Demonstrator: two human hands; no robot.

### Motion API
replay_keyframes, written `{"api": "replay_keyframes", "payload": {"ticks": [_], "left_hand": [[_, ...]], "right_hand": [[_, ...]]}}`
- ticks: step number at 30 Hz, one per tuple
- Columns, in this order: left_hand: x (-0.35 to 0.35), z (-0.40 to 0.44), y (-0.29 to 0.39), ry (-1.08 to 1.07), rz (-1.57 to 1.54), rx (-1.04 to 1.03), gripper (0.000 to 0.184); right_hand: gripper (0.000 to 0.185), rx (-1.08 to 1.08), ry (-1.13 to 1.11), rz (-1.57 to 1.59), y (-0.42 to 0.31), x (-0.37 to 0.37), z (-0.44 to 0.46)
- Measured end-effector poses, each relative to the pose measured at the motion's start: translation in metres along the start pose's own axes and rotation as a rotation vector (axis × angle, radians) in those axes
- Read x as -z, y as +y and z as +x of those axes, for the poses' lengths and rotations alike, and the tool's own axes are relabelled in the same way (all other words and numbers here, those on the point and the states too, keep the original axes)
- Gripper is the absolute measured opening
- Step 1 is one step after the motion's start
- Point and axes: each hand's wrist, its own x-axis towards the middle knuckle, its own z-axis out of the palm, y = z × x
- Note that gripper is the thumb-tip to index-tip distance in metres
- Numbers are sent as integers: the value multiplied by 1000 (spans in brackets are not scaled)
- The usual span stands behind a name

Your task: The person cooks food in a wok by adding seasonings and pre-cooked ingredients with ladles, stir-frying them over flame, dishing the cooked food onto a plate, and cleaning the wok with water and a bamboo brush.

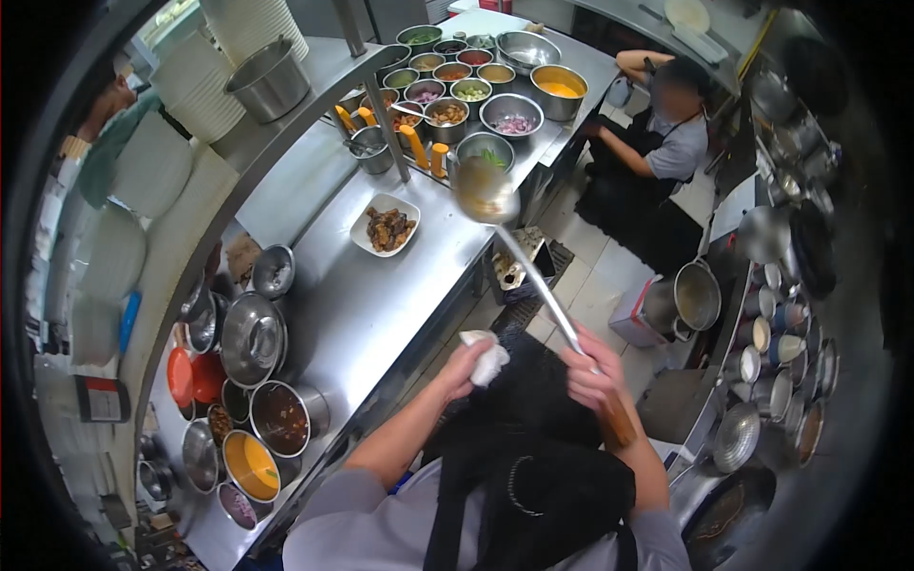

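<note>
My right hand [592, 366] is closed around the long handle of a ladle [543, 285], whose wooden end sticks out below my fist. The ladle's round bowl, smeared by motion, is raised near the counter's edge and looks brownish inside. In my left hand [466, 366] a crumpled white cloth [487, 358] is bunched between the fingers, held in front of my apron. On the steel counter, left of the ladle's bowl, a white square bowl [358, 231] holds browned chunks of food.
Several metal containers of chopped ingredients [447, 112] crowd the counter's far end. Pots and bowls, one with orange liquid [252, 466], stand at the near left. A co-worker [657, 143] is low beside the counter at the right. A large pot [697, 295] stands at right.
</note>
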Motion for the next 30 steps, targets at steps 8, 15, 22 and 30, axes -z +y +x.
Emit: {"api": "replay_keyframes", "payload": {"ticks": [8, 15, 22, 30], "left_hand": [[-126, -13, -98, -374, 366, 296, 44], [-269, -13, -237, -693, 748, 270, 48], [-388, -27, -348, -866, 959, 143, 45], [-467, 57, -435, -981, 1380, -272, 60]], "right_hand": [[68, 759, 133, 40, 87, -21, -320], [65, 1564, 1096, -165, 215, -15, -537], [67, 1468, 2283, -159, 254, 47, -720], [50, 635, 3053, -222, 266, 130, -893]]}}
